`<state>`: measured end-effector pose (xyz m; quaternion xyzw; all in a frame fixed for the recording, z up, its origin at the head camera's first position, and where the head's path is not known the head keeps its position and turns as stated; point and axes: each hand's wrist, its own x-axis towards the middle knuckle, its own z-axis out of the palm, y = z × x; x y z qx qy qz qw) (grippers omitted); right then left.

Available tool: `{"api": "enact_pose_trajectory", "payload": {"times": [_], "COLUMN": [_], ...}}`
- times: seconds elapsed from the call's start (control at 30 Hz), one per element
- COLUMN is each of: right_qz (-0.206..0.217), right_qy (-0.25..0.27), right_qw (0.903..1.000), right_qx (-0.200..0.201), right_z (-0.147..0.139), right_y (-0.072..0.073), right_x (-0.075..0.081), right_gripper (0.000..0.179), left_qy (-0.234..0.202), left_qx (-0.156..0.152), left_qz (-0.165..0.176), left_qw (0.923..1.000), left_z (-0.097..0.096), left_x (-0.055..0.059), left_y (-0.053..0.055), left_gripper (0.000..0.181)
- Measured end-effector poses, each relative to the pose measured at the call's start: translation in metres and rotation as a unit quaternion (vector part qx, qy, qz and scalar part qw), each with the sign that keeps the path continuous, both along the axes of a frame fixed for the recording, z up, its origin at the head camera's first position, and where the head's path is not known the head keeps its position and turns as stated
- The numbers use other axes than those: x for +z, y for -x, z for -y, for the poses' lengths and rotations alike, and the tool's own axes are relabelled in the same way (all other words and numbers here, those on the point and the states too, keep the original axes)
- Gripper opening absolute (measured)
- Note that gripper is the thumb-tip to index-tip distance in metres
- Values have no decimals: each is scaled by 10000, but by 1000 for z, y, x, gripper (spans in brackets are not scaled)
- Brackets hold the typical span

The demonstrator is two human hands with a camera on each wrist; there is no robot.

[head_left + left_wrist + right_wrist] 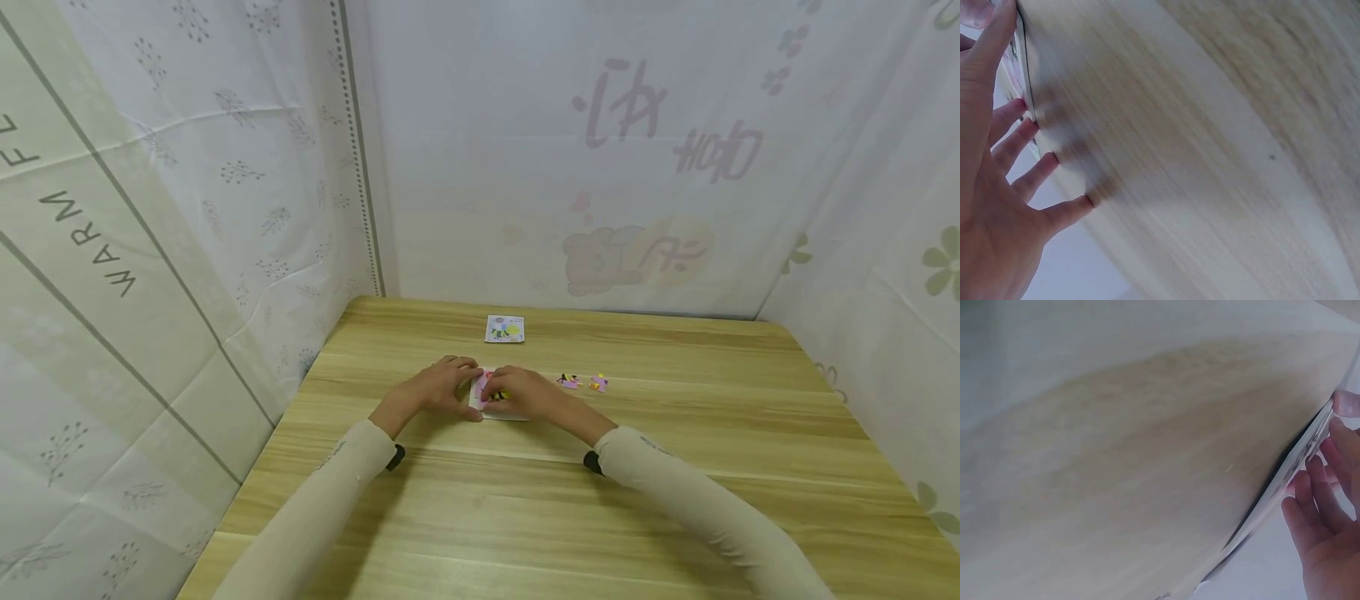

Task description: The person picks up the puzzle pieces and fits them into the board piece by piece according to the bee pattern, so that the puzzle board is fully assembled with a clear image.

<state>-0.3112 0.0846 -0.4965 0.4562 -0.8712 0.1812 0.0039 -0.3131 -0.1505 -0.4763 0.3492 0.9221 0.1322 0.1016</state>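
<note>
A small puzzle board [504, 417] with a white border and a pink picture lies on the wooden table, mostly covered by the hands. My left hand [441, 387] rests at its left side, the thumb by the near corner and the fingers by the far one. Spread and fairly straight, the left fingers [1040, 170] touch down along the board's edge and the tabletop. Over the picture, my right hand [523, 392] bends its fingers and thumb close together. A yellow-and-black patch [499, 396] shows beneath it. I cannot tell whether those fingertips pinch a piece.
Two loose puzzle pieces, a black, pink and yellow one [568, 382] and a purple-and-yellow one [598, 383], lie right of the board. Behind it is a square picture card [505, 329] with a bee-like drawing. Patterned curtains [480, 167] surround the table [675, 392].
</note>
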Motion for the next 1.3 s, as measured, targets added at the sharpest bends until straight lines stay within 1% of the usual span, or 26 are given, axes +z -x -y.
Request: {"api": "enact_pose_trajectory", "payload": {"times": [0.17, 0.37, 0.6, 0.7, 0.87, 1.1, 1.23, 1.3], "right_qz": [37, 32, 226, 258, 153, 35, 62, 100], "right_qy": [-78, -202, -261, -212, -102, -20, -64, -67], "right_qw": [10000, 9998, 9984, 9980, 9982, 9966, 9967, 9973], "right_qx": [43, -6, 446, 529, 571, 823, 805, 721], "right_z": [4, 5, 3, 3, 3, 3, 3, 1], "right_y": [0, 0, 3, 3, 1, 2, 1, 0], "right_x": [0, 2, 8, 8, 6, 6, 7, 8], "right_gripper": [13, 15, 15, 15, 14, 16, 17, 17], "left_qy": [-77, -17, 29, 20, 36, 37, 38, 39], "left_qx": [-34, 3, -17, -56, -61, -56, -40, -36], "left_qz": [-82, -79, -134, -175, -141, -117, -99, -104], "left_qw": [9999, 10000, 9999, 9998, 9999, 9999, 9999, 9999], "left_z": [-1, -2, -2, -2, -2, -2, -2, -2], "left_x": [0, 1, 0, 2, 3, 2, 1, 0], "left_y": [0, 0, 2, 1, 0, 2, 1, 1], "left_gripper": [90, 90, 90, 89, 89, 89, 90, 91]}}
